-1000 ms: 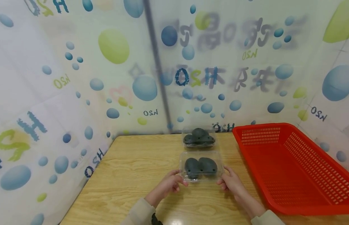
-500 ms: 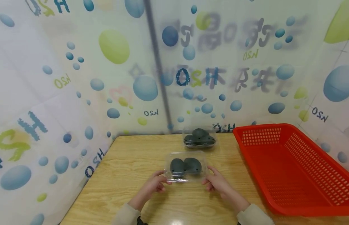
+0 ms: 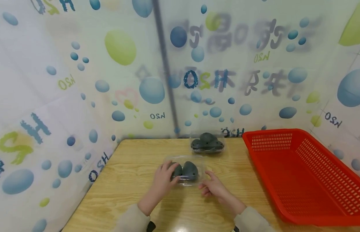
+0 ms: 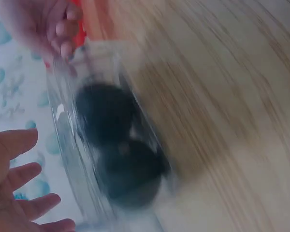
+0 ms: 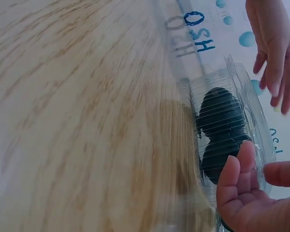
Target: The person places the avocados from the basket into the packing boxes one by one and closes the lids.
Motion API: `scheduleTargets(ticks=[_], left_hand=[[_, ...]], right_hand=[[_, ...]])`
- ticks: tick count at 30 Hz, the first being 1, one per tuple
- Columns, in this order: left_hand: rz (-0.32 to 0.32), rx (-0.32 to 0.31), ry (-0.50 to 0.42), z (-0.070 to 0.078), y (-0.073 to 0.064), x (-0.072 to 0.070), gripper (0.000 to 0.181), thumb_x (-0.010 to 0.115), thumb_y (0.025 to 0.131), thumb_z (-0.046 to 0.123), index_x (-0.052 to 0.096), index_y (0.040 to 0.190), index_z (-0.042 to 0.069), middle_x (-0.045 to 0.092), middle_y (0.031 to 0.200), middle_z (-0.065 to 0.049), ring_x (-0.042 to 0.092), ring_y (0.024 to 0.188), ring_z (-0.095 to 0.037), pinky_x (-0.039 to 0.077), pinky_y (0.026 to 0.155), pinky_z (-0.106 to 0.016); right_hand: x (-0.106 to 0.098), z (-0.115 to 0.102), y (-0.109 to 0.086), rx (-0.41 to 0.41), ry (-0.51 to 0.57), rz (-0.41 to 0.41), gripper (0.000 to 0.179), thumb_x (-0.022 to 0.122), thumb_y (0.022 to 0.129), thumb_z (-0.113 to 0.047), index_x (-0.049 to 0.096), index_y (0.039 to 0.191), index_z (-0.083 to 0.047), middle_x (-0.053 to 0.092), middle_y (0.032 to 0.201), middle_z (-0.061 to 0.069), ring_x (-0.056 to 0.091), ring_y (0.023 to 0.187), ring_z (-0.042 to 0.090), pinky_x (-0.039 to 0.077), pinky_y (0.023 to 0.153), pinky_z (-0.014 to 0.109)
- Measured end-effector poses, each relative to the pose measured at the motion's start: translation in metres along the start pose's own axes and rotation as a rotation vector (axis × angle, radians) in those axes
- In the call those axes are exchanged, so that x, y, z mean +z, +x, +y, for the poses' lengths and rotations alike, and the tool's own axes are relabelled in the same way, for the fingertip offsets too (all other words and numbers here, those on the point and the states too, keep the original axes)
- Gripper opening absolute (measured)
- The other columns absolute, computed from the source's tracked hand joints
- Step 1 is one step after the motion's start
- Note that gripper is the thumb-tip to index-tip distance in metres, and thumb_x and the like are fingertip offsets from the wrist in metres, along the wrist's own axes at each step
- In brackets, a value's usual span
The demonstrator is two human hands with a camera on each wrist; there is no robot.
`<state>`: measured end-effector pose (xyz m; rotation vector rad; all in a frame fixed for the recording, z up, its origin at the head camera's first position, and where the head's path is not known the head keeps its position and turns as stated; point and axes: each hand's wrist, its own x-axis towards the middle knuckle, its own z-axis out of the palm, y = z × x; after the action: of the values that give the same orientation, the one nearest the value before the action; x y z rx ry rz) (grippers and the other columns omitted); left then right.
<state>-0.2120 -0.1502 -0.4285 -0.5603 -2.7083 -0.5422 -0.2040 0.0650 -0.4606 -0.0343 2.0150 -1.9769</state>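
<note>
A clear plastic clamshell box (image 3: 185,184) with dark oval pieces (image 3: 190,170) inside lies on the table before me in the head view. My left hand (image 3: 161,181) hovers over its left end, fingers spread, covering part of one piece. In the left wrist view that hand (image 4: 14,191) appears apart from the box, though blur makes it uncertain. At the right front corner, my right hand (image 3: 215,188) pinches the box's end, index finger along its side, other fingers curled. The right wrist view has the thumb (image 5: 282,173) opposite the fingers at the ribbed box wall.
Behind it stands a second clear box (image 3: 207,150) with several similar dark pieces (image 3: 208,138). A large red plastic basket (image 3: 284,180) occupies the right side. The wooden table (image 3: 133,167) backs onto a patterned fabric wall (image 3: 150,64).
The front box has slid left across the table between both hands. My left hand has since come off its left side and risen over it, while the right stayed at the right corner.
</note>
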Motion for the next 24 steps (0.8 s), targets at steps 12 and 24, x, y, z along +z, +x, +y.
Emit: scheduleTargets(ticks=[12, 24], left_hand=[[-0.143, 0.027, 0.128, 0.029, 0.002, 0.020, 0.047, 0.068, 0.079, 0.032, 0.059, 0.123, 0.020, 0.048, 0.130, -0.018, 0.042, 0.117, -0.048, 0.035, 0.091, -0.062], [-0.069, -0.033, 0.134, 0.002, 0.009, 0.017, 0.044, 0.068, 0.076, 0.029, 0.062, 0.119, 0.019, 0.052, 0.126, -0.019, 0.043, 0.116, -0.047, 0.032, 0.090, -0.067]], right_hand=[[0.003, -0.002, 0.002, -0.034, -0.073, -0.017, 0.056, 0.044, 0.095, -0.010, 0.017, 0.140, 0.009, 0.059, 0.074, 0.007, 0.052, 0.049, 0.007, 0.043, 0.048, 0.023], [-0.032, -0.009, 0.006, -0.117, -0.470, 0.280, 0.048, 0.046, 0.094, -0.013, 0.035, 0.135, 0.007, 0.061, 0.090, 0.016, 0.058, 0.075, 0.022, 0.047, 0.067, 0.039]])
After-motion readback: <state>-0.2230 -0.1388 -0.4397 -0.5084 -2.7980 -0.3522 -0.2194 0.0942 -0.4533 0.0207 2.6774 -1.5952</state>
